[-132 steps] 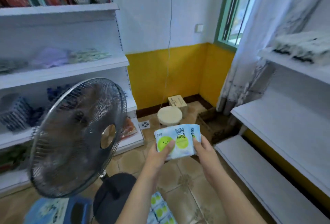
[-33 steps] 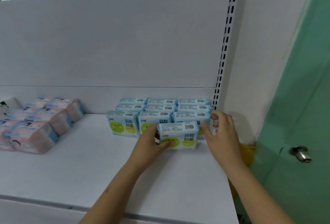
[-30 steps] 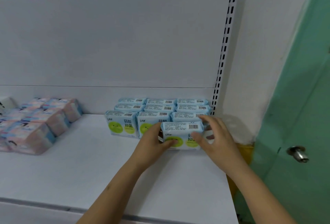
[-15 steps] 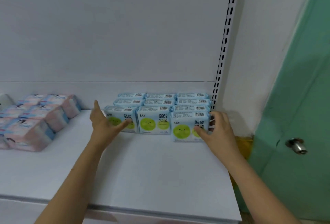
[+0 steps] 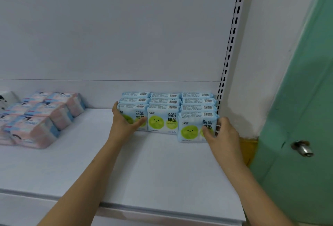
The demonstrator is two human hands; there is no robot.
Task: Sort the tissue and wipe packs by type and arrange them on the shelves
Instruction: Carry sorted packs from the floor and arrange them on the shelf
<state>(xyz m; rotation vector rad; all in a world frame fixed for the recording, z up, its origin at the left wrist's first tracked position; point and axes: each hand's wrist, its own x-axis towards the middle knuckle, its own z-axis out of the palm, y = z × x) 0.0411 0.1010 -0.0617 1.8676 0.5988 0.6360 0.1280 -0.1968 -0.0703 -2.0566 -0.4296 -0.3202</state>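
Observation:
Light blue wipe packs with green smiley faces stand in three rows at the back right of the white shelf (image 5: 144,164). The front right pack (image 5: 192,128) stands a little ahead of the others. My right hand (image 5: 222,133) grips its right edge, thumb on the front and fingers curled round the side. My left hand (image 5: 124,124) presses with straight fingers against the left side of the front left pack (image 5: 134,113), its thumb lying across the face. A middle front pack (image 5: 163,121) stands between the two.
Pink and blue tissue packs (image 5: 41,117) sit grouped at the shelf's left. A slotted upright (image 5: 229,53) bounds the shelf on the right. Beyond it is a green door (image 5: 306,99) with a metal knob (image 5: 302,148).
The pack went from my hands at the fan onto the shelf at the front right. My left hand let go and moved to the front left pack; my right hand stays on it.

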